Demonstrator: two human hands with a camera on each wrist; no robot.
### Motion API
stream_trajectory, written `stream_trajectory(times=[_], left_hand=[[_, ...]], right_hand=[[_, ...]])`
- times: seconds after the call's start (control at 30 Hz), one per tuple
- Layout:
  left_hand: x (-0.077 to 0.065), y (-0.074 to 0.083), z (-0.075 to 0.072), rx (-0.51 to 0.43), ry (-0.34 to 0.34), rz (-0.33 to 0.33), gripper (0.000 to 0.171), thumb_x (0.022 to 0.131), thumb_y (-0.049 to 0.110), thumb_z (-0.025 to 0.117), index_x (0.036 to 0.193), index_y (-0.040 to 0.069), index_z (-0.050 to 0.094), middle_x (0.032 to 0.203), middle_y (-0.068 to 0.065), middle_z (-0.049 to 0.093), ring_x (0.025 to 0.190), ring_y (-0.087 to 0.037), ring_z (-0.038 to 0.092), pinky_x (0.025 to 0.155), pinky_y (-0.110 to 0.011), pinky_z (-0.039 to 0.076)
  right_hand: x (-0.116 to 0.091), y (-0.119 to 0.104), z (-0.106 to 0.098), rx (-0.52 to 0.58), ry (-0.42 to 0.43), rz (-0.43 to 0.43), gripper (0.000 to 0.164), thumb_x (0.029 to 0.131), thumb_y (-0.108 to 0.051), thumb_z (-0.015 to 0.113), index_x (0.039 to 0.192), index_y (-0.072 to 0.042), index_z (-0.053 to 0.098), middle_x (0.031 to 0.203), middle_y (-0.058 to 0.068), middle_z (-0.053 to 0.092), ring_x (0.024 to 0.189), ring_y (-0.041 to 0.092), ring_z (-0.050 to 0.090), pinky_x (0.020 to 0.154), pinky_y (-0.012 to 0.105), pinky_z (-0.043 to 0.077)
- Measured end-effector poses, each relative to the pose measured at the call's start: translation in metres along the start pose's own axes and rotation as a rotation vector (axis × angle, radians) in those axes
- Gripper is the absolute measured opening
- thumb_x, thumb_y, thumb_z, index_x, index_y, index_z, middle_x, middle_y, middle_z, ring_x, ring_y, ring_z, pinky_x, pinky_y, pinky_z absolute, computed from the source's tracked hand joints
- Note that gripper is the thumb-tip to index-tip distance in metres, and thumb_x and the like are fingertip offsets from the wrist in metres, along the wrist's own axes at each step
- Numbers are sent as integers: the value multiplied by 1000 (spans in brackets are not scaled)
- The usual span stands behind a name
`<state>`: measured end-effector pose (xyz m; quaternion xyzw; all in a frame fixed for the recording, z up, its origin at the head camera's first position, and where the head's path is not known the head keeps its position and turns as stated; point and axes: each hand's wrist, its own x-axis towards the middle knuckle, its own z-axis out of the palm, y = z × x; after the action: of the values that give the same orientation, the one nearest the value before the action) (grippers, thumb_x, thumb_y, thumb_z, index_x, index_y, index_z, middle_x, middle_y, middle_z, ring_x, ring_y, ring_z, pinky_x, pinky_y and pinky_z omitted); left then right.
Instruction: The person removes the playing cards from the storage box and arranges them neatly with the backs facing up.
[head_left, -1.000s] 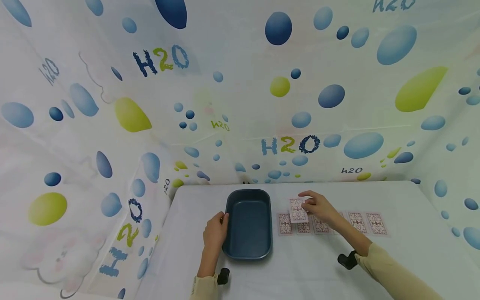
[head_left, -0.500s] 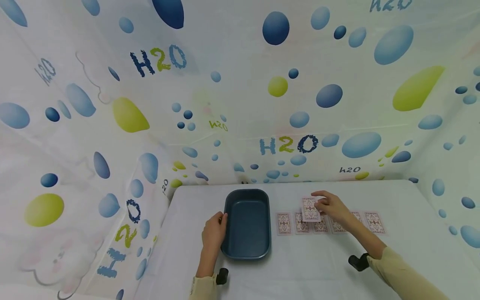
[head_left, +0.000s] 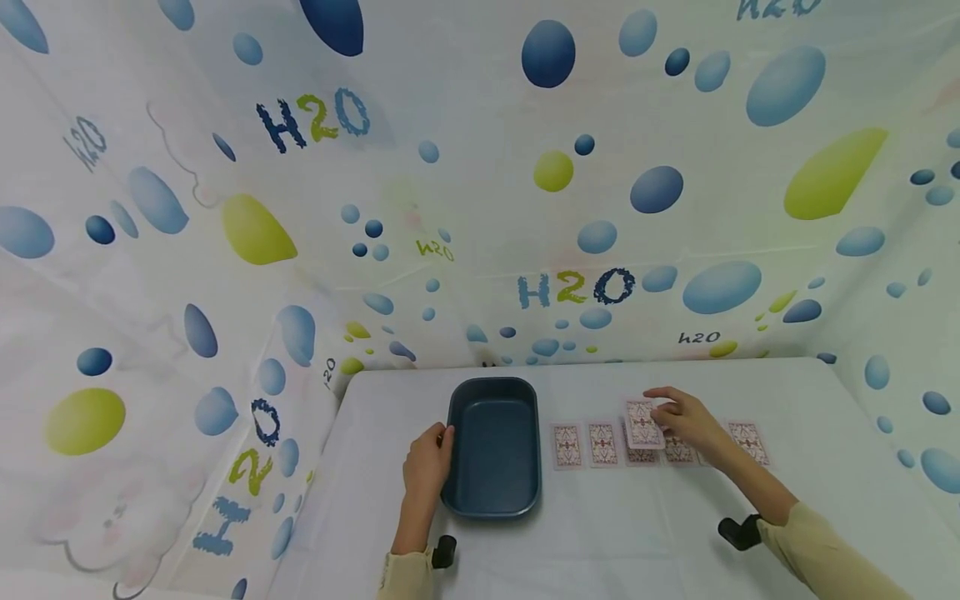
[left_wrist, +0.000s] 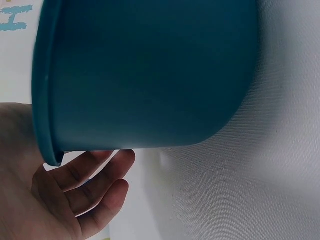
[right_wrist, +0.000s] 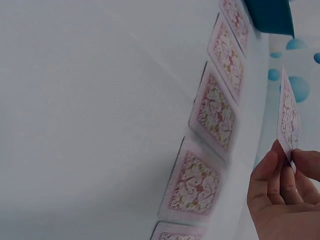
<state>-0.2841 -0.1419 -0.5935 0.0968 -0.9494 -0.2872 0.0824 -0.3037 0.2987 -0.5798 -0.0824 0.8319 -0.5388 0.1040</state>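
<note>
My left hand (head_left: 425, 467) grips the left rim of a dark blue rectangular tray (head_left: 495, 454). In the left wrist view, several fingers (left_wrist: 97, 192) curl outside the tray's wall, while the thumb is hidden. My right hand (head_left: 692, 429) pinches a playing card (head_left: 642, 422) by its right edge, raised over a row of cards. The right wrist view shows that card (right_wrist: 287, 117) upright between thumb and fingertips. Below lie several face-down cards, among them the leftmost card (head_left: 567, 446) and the rightmost card (head_left: 748, 442). The forearm partly covers the row's right part.
The tray's inside shows a bare bottom. A white cloth (head_left: 600, 533) covers the table under the tray and cards. Behind the table hangs a patterned curtain (head_left: 480, 192) with blue and green drops. A black wrist camera (head_left: 740, 532) sits on the right forearm.
My right hand has carried the pinched card rightward, from above the second card of the row to above the third. The left hand and the tray have stayed in place.
</note>
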Motion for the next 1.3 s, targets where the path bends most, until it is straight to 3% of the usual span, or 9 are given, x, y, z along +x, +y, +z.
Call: stream_trajectory(times=[0.53, 0.8, 1.17, 1.3], left_hand=[[0, 1, 0, -5, -4, -7, 29, 94, 37, 48, 76, 15, 55, 60, -1, 48, 50, -14, 42, 44, -28, 28], [0, 0, 1, -4, -4, -11, 28, 94, 37, 48, 77, 15, 55, 61, -1, 49, 50, -15, 42, 45, -28, 29], [-1, 1, 0, -6, -12, -13, 29, 94, 37, 48, 77, 15, 54, 61, -1, 48, 50, -15, 42, 44, -28, 28], [-2, 2, -2, -4, -7, -13, 29, 94, 36, 48, 77, 14, 54, 60, -1, 48, 50, -15, 41, 44, -28, 28]], right_hand=[[-19, 28, -27, 10, 30, 39, 45, 94, -23, 50, 134, -6, 39, 109, 23, 60, 91, 17, 59, 75, 32, 51], [-30, 36, -50, -66, 57, 121, 47, 96, -28, 47, 137, -8, 36, 119, 25, 55, 98, 25, 59, 78, 34, 51], [-46, 57, -75, -128, 82, 140, 49, 97, -32, 43, 138, -6, 34, 124, 29, 50, 104, 33, 57, 80, 40, 51], [-50, 63, -87, -141, 95, 133, 49, 97, -31, 42, 137, -4, 34, 123, 30, 49, 102, 30, 58, 79, 39, 51]])
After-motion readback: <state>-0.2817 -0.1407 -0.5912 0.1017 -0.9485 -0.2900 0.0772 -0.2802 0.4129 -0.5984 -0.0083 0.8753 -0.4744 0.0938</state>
